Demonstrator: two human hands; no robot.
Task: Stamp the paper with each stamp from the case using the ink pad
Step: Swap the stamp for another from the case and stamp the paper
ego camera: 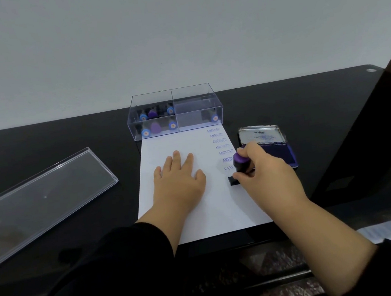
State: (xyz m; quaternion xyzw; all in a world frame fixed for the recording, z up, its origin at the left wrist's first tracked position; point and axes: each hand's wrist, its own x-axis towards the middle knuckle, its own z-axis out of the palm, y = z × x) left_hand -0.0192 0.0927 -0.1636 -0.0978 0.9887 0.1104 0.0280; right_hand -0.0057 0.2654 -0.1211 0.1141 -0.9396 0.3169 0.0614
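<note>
A white paper (165, 146) lies on the black table, with a column of purple "AMENDED" prints (219, 140) down its right side and a fainter print below them. My left hand (178, 178) rests flat on the paper's middle, fingers spread. My right hand (264, 172) grips a stamp (241, 164) with a purple knob and black body, its base down on the paper's right edge below the prints. The open ink pad (284, 153) sits right of the paper, partly hidden by my right hand. The clear stamp case (194, 99) stands behind the paper, several stamps in its left half.
The clear case lid (43, 197) lies at the left of the table. A dark chair or frame part (370, 141) stands at the right edge. The table's near edge runs just below the paper, patterned floor beneath.
</note>
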